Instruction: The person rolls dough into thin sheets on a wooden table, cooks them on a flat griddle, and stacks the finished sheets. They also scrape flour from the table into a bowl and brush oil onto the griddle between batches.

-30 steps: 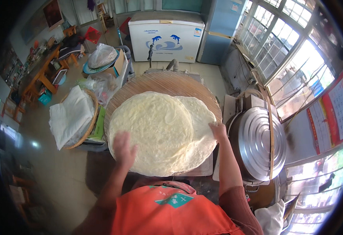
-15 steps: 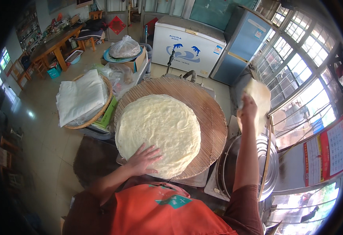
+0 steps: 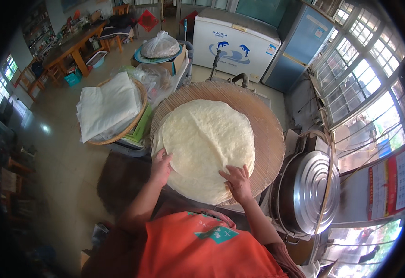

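A thin pale round flatbread (image 3: 207,134) with a raised crease lies over another flatbread (image 3: 195,187), whose edge shows at the near and left sides. Both rest on a round reed mat (image 3: 269,134). My left hand (image 3: 160,169) is at the near left edge of the upper sheet, thumb and fingers closed on it. At the near right, my right hand (image 3: 238,183) has bent fingers on the same sheet's edge, the thumb partly hidden.
A round pan with a ringed metal lid (image 3: 316,192) stands on the right, a thin stick (image 3: 325,201) across it. To the left, a wicker basket (image 3: 142,99) holds white cloth (image 3: 107,106). Behind are a bagged bundle on a plate (image 3: 160,45), a chest freezer (image 3: 235,46) and a fridge (image 3: 297,46).
My right hand has come from the far right to the mat, and a second flatbread now covers the first. My left hand has gone from lying flat to the upper sheet's edge.
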Available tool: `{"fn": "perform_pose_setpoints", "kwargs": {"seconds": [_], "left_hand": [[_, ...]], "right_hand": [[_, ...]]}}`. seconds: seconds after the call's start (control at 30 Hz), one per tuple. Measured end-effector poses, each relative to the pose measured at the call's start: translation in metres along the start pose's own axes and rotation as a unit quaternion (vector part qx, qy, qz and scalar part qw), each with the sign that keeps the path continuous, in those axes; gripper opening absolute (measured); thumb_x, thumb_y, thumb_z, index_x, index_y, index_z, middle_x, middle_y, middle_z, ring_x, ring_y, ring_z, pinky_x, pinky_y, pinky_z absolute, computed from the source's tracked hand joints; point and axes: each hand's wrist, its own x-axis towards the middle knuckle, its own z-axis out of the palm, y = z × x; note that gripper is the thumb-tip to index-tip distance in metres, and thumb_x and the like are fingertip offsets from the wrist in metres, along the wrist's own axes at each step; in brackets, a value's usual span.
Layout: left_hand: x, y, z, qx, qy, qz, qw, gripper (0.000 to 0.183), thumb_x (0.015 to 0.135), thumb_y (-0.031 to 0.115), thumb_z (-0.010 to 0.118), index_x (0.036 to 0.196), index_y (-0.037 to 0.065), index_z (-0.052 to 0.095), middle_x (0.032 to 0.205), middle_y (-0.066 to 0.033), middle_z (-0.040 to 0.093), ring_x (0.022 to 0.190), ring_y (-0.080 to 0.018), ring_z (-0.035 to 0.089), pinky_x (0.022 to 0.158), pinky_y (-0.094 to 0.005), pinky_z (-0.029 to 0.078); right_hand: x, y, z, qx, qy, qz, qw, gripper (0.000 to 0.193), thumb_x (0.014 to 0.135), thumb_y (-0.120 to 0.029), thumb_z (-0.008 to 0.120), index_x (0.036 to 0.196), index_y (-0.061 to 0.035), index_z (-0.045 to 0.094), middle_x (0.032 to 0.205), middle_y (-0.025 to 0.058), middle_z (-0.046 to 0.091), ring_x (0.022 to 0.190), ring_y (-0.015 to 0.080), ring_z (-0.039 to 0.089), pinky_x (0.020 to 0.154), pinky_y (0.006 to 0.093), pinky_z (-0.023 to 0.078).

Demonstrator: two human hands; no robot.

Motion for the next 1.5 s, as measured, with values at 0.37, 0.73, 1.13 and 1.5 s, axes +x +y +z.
{"fn": "perform_pose_setpoints", "kwargs": {"seconds": [0.37, 0.73, 1.13, 1.5], "left_hand": [[-0.063, -0.003, -0.039, 0.096, -0.004, 0.014, 0.995, 0.042, 0.096, 0.002, 0.059, 0.136, -0.003, 0.047, 0.113, -0.0104, 0.068, 0.095, -0.0153, 0.067, 0.082, -0.0301, 0.058], [-0.087, -0.018, -0.017, 0.223, -0.131, 0.034, 0.965, 0.026, 0.094, -0.005, 0.059, 0.120, -0.006, 0.055, 0.107, -0.0149, 0.068, 0.098, -0.0208, 0.070, 0.084, -0.0331, 0.061], [-0.081, -0.019, -0.002, 0.300, -0.118, 0.084, 0.943, 0.028, 0.092, -0.006, 0.063, 0.119, -0.006, 0.057, 0.095, -0.0126, 0.069, 0.091, -0.0195, 0.071, 0.080, -0.0306, 0.061], [-0.082, -0.016, -0.014, 0.318, -0.073, 0.040, 0.944, 0.026, 0.093, 0.002, 0.066, 0.116, -0.005, 0.058, 0.092, -0.0114, 0.067, 0.080, -0.0165, 0.071, 0.068, -0.0286, 0.060]], "right_hand": [[-0.039, -0.048, -0.029, 0.051, -0.057, -0.052, 0.996, 0.041, 0.081, -0.012, 0.075, 0.121, -0.0194, 0.071, 0.131, 0.0106, 0.059, 0.124, 0.0329, 0.053, 0.109, 0.0539, 0.041], [0.033, -0.099, 0.045, 0.299, -0.049, -0.043, 0.952, 0.027, 0.086, -0.012, 0.077, 0.109, -0.0038, 0.066, 0.109, 0.0117, 0.065, 0.091, 0.0253, 0.064, 0.075, 0.0337, 0.055], [0.047, -0.097, 0.047, 0.346, -0.058, -0.004, 0.936, 0.017, 0.090, -0.013, 0.073, 0.101, -0.0010, 0.065, 0.092, 0.0132, 0.070, 0.078, 0.0243, 0.071, 0.067, 0.0329, 0.056], [0.048, -0.087, 0.061, 0.380, -0.042, 0.145, 0.913, 0.011, 0.092, -0.009, 0.067, 0.096, 0.0005, 0.062, 0.084, 0.0144, 0.069, 0.073, 0.0235, 0.069, 0.069, 0.0338, 0.056]]}}
